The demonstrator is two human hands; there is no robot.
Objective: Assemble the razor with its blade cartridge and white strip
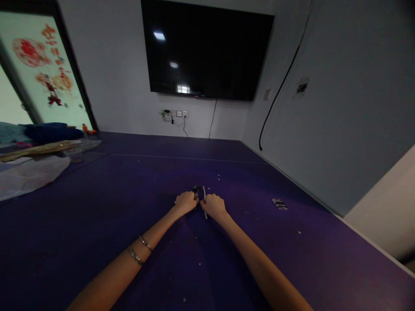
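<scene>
Both my hands are out in front of me, close together over the dark purple surface [155, 242]. My left hand [186, 202] is closed around a small dark object [195, 189] with a light edge; most of it is hidden by the fingers, and I cannot make out its kind. Close beside it, my right hand [214, 204] grips a thin pale rod [205, 215], whose ends stick out above and below the fingers. Whether the two pieces are joined cannot be seen. Two metal bracelets [139, 249] circle my left forearm.
A small dark and silvery packet [279, 204] lies to the right. White specks dot the surface. Plastic sheeting [35, 172] and blue cloth [53, 131] are piled at the left. A television [207, 52] hangs on the wall ahead, and a black cable [279, 93] dangles at the right.
</scene>
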